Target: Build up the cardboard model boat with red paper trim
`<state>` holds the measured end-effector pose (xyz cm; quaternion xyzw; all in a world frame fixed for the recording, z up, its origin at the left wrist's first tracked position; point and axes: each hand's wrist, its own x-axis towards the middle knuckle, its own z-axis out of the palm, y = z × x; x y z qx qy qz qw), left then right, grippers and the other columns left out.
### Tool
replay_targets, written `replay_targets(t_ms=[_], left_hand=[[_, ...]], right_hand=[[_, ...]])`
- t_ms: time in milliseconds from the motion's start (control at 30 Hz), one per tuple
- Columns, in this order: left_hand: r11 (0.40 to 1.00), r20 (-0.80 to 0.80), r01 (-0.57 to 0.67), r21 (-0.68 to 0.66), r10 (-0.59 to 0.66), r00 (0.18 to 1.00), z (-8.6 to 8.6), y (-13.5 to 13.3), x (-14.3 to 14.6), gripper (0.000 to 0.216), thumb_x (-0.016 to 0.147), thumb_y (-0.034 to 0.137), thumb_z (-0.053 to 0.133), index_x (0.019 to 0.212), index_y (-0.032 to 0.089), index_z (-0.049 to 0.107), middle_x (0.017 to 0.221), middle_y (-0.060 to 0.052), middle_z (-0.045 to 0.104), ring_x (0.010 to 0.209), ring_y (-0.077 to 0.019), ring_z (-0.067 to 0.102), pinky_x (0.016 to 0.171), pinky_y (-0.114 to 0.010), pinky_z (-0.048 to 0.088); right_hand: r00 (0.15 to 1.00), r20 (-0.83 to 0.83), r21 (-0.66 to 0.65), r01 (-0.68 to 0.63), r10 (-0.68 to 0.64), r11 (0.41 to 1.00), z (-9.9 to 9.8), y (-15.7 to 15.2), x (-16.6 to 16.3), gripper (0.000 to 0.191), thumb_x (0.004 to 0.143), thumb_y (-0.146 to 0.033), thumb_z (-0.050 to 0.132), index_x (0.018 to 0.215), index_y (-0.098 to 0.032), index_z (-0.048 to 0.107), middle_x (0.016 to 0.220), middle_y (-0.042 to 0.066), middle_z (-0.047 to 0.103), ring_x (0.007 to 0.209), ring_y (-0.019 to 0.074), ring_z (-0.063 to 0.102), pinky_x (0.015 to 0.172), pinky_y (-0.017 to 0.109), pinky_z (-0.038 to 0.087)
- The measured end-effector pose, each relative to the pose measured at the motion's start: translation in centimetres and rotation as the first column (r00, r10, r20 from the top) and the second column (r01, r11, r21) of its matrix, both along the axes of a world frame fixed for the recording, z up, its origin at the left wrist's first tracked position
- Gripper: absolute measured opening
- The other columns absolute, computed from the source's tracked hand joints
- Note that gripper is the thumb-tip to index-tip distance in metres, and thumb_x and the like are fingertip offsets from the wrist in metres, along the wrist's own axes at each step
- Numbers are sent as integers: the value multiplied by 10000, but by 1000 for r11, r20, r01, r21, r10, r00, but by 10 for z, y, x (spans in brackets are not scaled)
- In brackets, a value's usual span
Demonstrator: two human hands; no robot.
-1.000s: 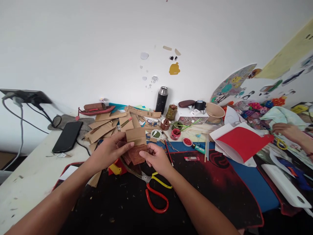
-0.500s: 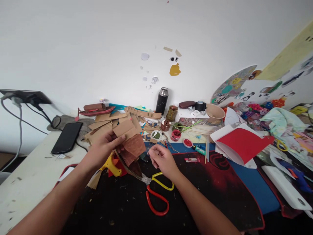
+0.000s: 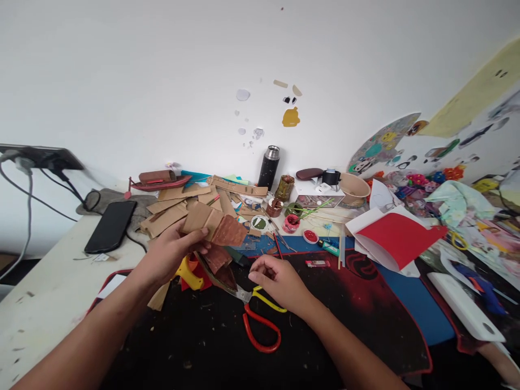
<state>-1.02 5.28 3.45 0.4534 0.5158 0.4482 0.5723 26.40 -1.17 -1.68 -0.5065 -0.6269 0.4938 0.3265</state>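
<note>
In the head view I see the left hand (image 3: 168,250) pinching a cardboard piece (image 3: 215,223), partly painted brown, above the desk (image 3: 52,292). The right hand (image 3: 284,283) curves loosely near the scissors (image 3: 244,295) — whether it holds something, I cannot tell.
</note>
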Motion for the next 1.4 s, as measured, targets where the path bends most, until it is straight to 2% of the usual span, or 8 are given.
replay_targets(t_ms=[167, 333, 500, 800, 967, 1100, 1267, 1400], left_hand=[[999, -1, 54, 0, -54, 999, -4, -5, -3, 403, 713, 463, 910, 824, 218, 609, 601, 35, 619, 535, -139, 523, 518, -261, 388], [998, 5, 68, -9, -68, 998, -5, -5, -1, 418, 701, 488, 895, 780, 230, 575, 591, 24, 607, 513, -146, 512, 520, -272, 377], [991, -139, 133, 28, -128, 982, 0, -5, -3, 423, 700, 542, 911, 683, 216, 643, 574, -9, 629, 521, -156, 513, 517, -275, 406], [947, -343, 297, 125, -240, 908, 19, -16, 0, 400, 765, 546, 889, 1006, 232, 829, 930, -65, 843, 857, -299, 751, 751, -365, 612], [937, -298, 334, 102, -291, 909, 17, -18, 1, 372, 804, 571, 849, 943, 229, 803, 736, -15, 727, 622, -201, 607, 569, -299, 508], [935, -293, 342, 97, -302, 907, 21, -19, -1, 432, 839, 613, 833, 996, 213, 789, 762, -16, 707, 603, -171, 568, 558, -294, 497], [946, -453, 185, 267, -47, 890, 10, -23, -17, 618, 951, 705, 710, 1344, 228, 684, 1091, -88, 774, 966, -281, 741, 863, -427, 635], [906, -694, 216, 364, 109, 712, -15, -33, -23, 672, 950, 710, 706, 1431, 246, 637, 1408, -144, 728, 1351, -393, 682, 1163, -584, 555]], right_hand=[[979, 198, 27, -56, 50, 998, 8, -17, 20, 143, 940, -372, 820, 980, -240, 782, 803, 9, 734, 719, 185, 638, 668, 292, 423], [968, 244, 47, -63, 50, 997, 13, -26, 24, 137, 937, -355, 833, 1013, -246, 803, 845, 25, 753, 740, 195, 661, 667, 294, 430], [996, 94, 39, -3, 0, 999, 10, -16, 15, 194, 946, -418, 813, 1019, -241, 781, 815, 7, 706, 728, 185, 618, 674, 300, 428], [986, -157, 84, 74, -60, 994, 21, 23, -20, 334, 938, -517, 791, 1107, -241, 708, 780, -33, 592, 691, 170, 530, 672, 311, 404], [975, -216, 72, 70, -53, 995, 20, 40, -38, 355, 932, -575, 777, 917, -256, 624, 687, -60, 501, 624, 154, 472, 621, 295, 357], [974, -228, 124, 26, 3, 992, 18, 48, -48, 391, 928, -591, 797, 861, -249, 621, 672, -67, 465, 601, 135, 429, 584, 271, 335], [933, -359, 32, 55, -40, 998, 16, 64, -53, 528, 931, -704, 756, 786, -259, 511, 552, -96, 457, 444, 106, 428, 466, 245, 311], [842, -502, -54, 196, -197, 979, 9, 86, -53, 590, 838, -767, 804, 789, -263, 501, 518, -105, 468, 393, 92, 413, 402, 224, 270]])
